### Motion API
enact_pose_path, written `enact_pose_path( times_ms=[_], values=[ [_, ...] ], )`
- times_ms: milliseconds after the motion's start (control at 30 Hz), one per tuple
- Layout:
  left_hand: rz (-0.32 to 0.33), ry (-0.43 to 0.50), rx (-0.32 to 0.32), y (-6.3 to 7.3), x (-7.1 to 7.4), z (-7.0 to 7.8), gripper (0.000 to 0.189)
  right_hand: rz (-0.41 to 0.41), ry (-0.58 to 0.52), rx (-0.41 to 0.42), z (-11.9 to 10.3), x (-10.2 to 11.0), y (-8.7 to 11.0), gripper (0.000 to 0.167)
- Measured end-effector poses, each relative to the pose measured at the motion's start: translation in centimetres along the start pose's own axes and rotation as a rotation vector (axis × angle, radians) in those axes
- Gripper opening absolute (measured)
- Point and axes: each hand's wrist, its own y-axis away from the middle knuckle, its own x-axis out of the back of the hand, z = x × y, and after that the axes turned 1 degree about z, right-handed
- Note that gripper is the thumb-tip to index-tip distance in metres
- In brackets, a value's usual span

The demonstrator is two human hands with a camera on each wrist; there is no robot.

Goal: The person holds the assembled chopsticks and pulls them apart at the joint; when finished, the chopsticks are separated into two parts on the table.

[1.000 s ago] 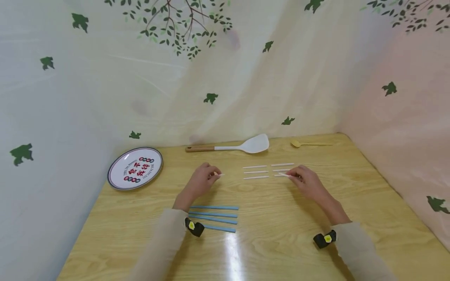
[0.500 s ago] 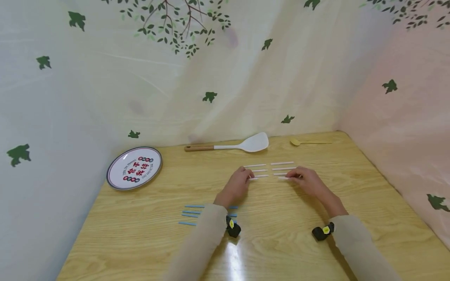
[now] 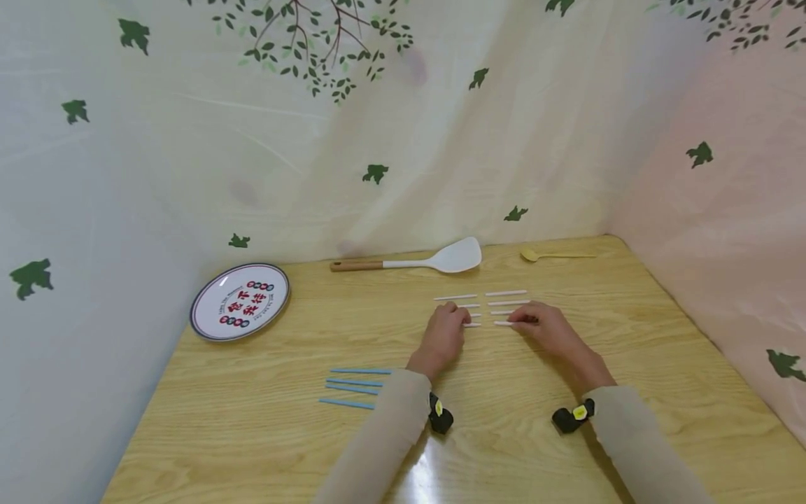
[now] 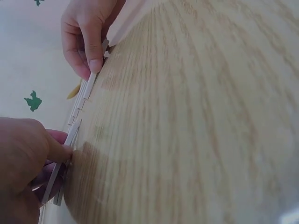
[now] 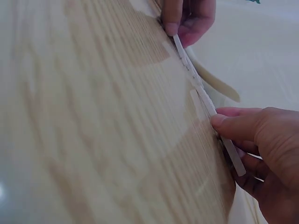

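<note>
My left hand pinches a thin white stick close to the tabletop. Across from it, my right hand holds another white stick between thumb and fingers, low over the wood. Both lie at the near end of two side-by-side columns of white sticks, laid roughly parallel with a narrow gap between the columns. My left fingers cover parts of the left column. Several light blue sticks lie left of my left forearm, whose sleeve hides their right ends.
Behind the white sticks lies a white spatula with a wooden handle. A yellow spoon is at the back right. On the left, a white plate with red lettering rests by the wall cloth. The wooden table carries everything.
My left hand has moved right with its white stick, from beside the left column to its near end. My right hand has lowered its stick slightly nearer, below the right column.
</note>
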Motion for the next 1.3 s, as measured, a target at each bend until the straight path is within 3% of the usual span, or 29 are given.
enact_pose_path(
  times_ms=[267, 533, 767, 967, 1133, 1300],
  values=[
    [-0.006, -0.035, 0.001, -0.2, 0.1, 0.3, 0.018, 0.05, 0.054, 0.049, -0.3, -0.3, -0.1, 0.011],
    [-0.03, -0.041, -0.01, -0.2, 0.2, 0.4, 0.018, 0.138, 0.067, 0.195, -0.2, -0.7, 0.0, 0.012],
    [-0.028, -0.059, -0.021, -0.2, 0.2, 0.4, 0.017, 0.082, 0.134, 0.135, -0.4, -0.4, -0.2, 0.017],
    [-0.024, -0.081, -0.04, -0.2, 0.2, 0.3, 0.017, 0.08, 0.153, 0.119, -0.4, -0.3, -0.2, 0.019],
    [-0.044, -0.041, -0.043, 0.0, 1.7, -0.5, 0.017, 0.137, 0.157, 0.153, -1.1, 0.2, -0.1, 0.019],
    [-0.012, 0.022, -0.039, 0.4, 5.0, -2.3, 0.017, 0.163, 0.169, 0.191, -2.5, 0.9, -0.4, 0.019]
  ],
)
